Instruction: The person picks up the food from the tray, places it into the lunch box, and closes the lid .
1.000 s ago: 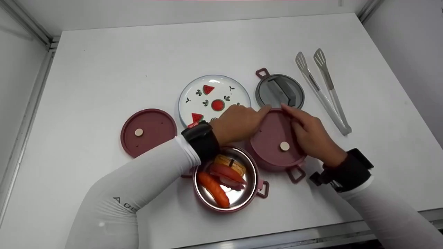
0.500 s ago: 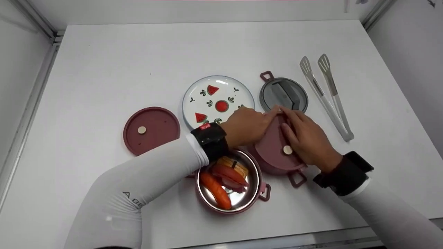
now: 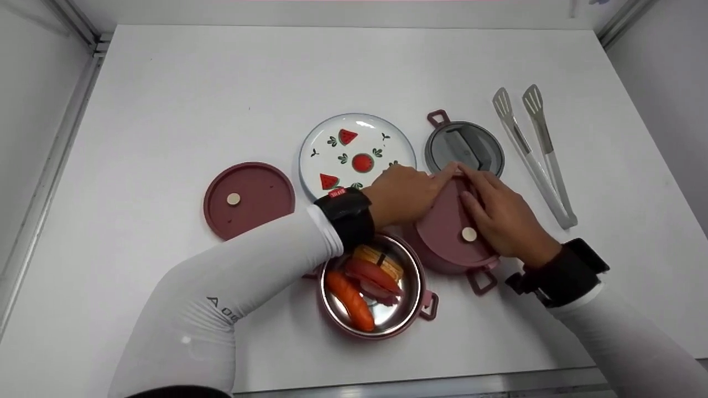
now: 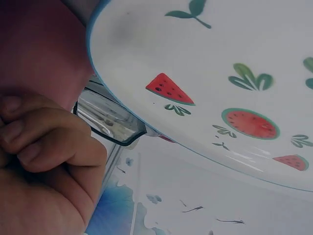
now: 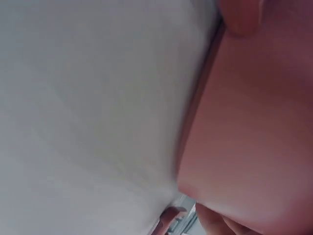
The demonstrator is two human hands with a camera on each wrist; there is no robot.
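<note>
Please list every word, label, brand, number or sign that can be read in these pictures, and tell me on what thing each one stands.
"A O": pale letters on the left sleeve; the rest of the word curves out of sight.
Small red label with white letters on the left wristband: too small to read.
The plate has only drawn watermelons and leaves, no words.
No other text on the lids, pots or tongs.

Matt plastic lid; glossy steel bowl
</note>
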